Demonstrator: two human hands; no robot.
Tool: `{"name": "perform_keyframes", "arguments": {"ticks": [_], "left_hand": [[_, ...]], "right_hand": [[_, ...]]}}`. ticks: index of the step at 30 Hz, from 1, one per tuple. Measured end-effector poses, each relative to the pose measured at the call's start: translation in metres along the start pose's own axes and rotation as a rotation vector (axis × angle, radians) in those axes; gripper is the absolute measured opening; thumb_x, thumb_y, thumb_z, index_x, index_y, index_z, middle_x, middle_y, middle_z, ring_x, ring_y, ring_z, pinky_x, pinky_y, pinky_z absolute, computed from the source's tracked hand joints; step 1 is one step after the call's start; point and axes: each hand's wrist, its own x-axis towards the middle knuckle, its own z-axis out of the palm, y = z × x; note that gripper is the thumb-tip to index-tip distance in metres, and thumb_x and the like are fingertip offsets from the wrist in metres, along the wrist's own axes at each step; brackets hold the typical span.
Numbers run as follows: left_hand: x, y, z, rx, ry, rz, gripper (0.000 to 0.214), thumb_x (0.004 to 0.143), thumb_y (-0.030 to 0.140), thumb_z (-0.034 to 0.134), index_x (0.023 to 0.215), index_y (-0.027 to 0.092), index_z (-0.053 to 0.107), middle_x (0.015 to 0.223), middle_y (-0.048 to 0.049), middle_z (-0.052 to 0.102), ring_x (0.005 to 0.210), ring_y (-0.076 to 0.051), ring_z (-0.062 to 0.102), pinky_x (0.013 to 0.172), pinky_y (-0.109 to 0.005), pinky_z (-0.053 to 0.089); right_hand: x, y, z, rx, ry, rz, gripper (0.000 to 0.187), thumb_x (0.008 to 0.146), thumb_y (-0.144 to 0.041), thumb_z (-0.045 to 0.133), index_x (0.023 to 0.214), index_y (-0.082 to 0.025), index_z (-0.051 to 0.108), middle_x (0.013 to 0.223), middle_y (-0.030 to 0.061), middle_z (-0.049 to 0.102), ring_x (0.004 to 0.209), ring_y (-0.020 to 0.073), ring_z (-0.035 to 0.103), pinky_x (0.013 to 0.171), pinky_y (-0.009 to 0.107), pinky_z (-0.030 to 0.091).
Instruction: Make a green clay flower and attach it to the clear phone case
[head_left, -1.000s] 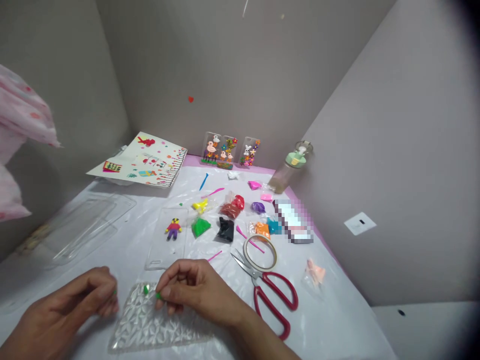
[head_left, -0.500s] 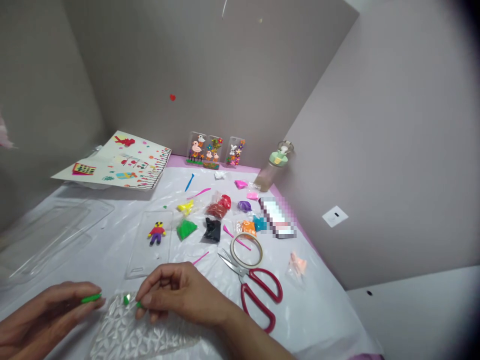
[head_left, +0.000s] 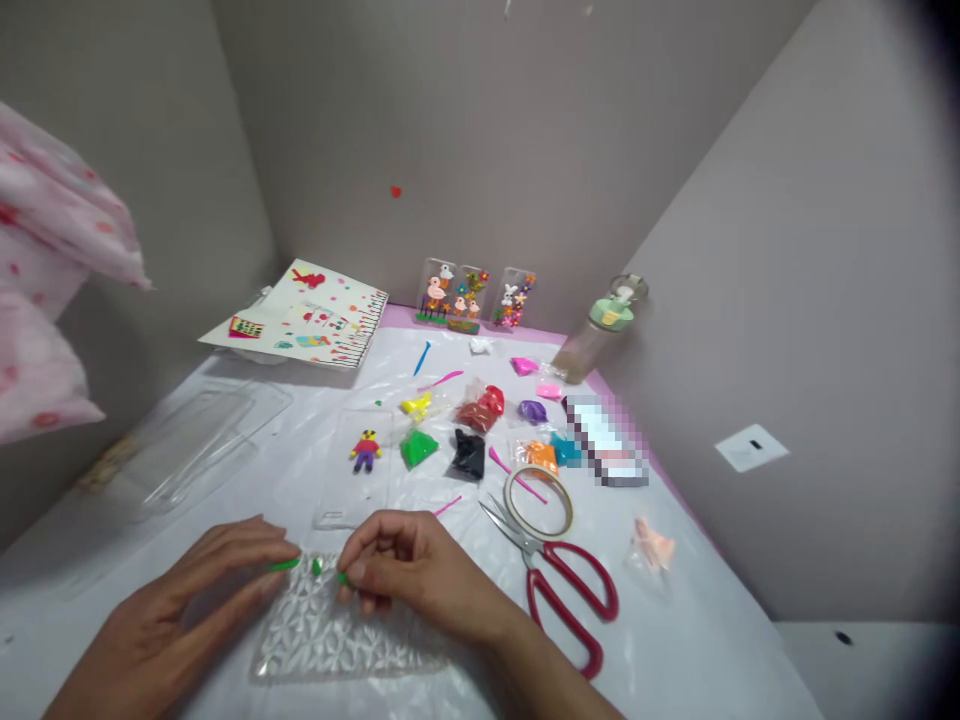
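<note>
Between the thumb and fingers of my left hand [head_left: 187, 610] is a thin strip of green clay [head_left: 284, 565], at the left far corner of a clear patterned plate [head_left: 330, 640]. My right hand [head_left: 401, 565] pinches a small bit of green clay [head_left: 343, 578] above that plate. A separate green clay piece [head_left: 316, 567] rests on the plate between both hands. Just beyond lies a clear phone case [head_left: 334, 490] bearing a clay figure [head_left: 366, 453] in a red top and purple trousers.
Red-handled scissors [head_left: 531, 548] and a tape roll [head_left: 538, 500] lie right of my right hand. Bagged clay, including green [head_left: 418, 448] and black [head_left: 469, 455], spreads across the middle. A bottle [head_left: 592, 335] and a blurred phone [head_left: 606, 440] stand farther right. Pink cloth [head_left: 52, 270] hangs at left.
The view has swung left, so the table things sit farther right and more pink cloth shows. My left hand has come nearer the patterned plate; my right hand keeps its pinch.
</note>
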Motion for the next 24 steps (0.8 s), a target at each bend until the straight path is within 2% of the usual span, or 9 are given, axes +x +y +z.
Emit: {"name": "perform_keyframes", "arguments": {"ticks": [3, 8, 10, 13, 17, 19, 24], "left_hand": [[-0.008, -0.012, 0.005, -0.05, -0.078, -0.003, 0.031, 0.098, 0.061, 0.068, 0.114, 0.039, 0.081, 0.136, 0.0012, 0.078, 0.148, -0.032, 0.062, 0.125, -0.044, 0.053], [-0.015, -0.022, 0.011, -0.035, -0.081, -0.015, 0.03, 0.099, 0.058, 0.066, 0.118, 0.039, 0.077, 0.136, 0.0001, 0.077, 0.16, -0.034, 0.047, 0.129, -0.052, 0.047], [-0.011, -0.015, 0.01, -0.023, -0.056, 0.033, 0.028, 0.099, 0.058, 0.067, 0.115, 0.038, 0.077, 0.133, -0.0005, 0.077, 0.156, -0.034, 0.052, 0.129, -0.052, 0.048], [-0.003, -0.003, 0.008, -0.011, -0.037, 0.2, 0.019, 0.098, 0.05, 0.07, 0.108, 0.037, 0.079, 0.121, 0.0013, 0.081, 0.133, -0.029, 0.069, 0.133, -0.047, 0.042], [0.003, 0.007, 0.005, 0.017, -0.077, 0.317, 0.013, 0.097, 0.041, 0.074, 0.108, 0.037, 0.08, 0.11, 0.0045, 0.082, 0.12, -0.025, 0.074, 0.134, -0.039, 0.038], [0.001, 0.008, 0.005, 0.009, -0.073, 0.293, 0.014, 0.097, 0.043, 0.073, 0.108, 0.036, 0.08, 0.112, 0.0036, 0.082, 0.122, -0.026, 0.073, 0.131, -0.038, 0.041], [-0.01, 0.012, 0.003, -0.075, -0.06, 0.12, 0.019, 0.101, 0.049, 0.067, 0.11, 0.036, 0.075, 0.123, 0.0015, 0.079, 0.137, -0.027, 0.065, 0.127, -0.04, 0.048]], "right_hand": [[-0.001, -0.002, 0.002, -0.008, -0.012, -0.003, 0.057, 0.071, -0.061, 0.098, 0.092, -0.014, 0.072, 0.077, -0.0018, 0.07, 0.063, 0.0063, 0.058, 0.063, 0.021, 0.041], [-0.001, -0.002, 0.002, -0.008, -0.009, -0.005, 0.056, 0.072, -0.061, 0.097, 0.091, -0.015, 0.071, 0.081, -0.0005, 0.072, 0.062, 0.0061, 0.057, 0.062, 0.021, 0.04], [-0.001, -0.002, 0.002, -0.009, -0.006, -0.011, 0.055, 0.073, -0.06, 0.096, 0.091, -0.015, 0.071, 0.081, -0.0001, 0.073, 0.063, 0.0061, 0.057, 0.063, 0.021, 0.04], [-0.002, -0.002, 0.001, -0.013, -0.002, -0.004, 0.056, 0.073, -0.06, 0.097, 0.092, -0.014, 0.071, 0.082, 0.0005, 0.073, 0.063, 0.0063, 0.058, 0.064, 0.022, 0.04], [-0.004, -0.004, 0.002, -0.021, -0.008, -0.004, 0.057, 0.073, -0.061, 0.096, 0.092, -0.014, 0.071, 0.082, 0.0005, 0.073, 0.063, 0.0065, 0.058, 0.065, 0.023, 0.042], [-0.005, -0.005, 0.004, -0.022, -0.014, -0.008, 0.057, 0.074, -0.062, 0.096, 0.091, -0.014, 0.071, 0.082, -0.0001, 0.073, 0.064, 0.0067, 0.058, 0.065, 0.022, 0.042], [-0.005, -0.005, 0.004, -0.006, -0.022, -0.016, 0.054, 0.076, -0.06, 0.095, 0.091, -0.015, 0.071, 0.082, -0.0002, 0.073, 0.064, 0.0064, 0.058, 0.063, 0.021, 0.041]]}}
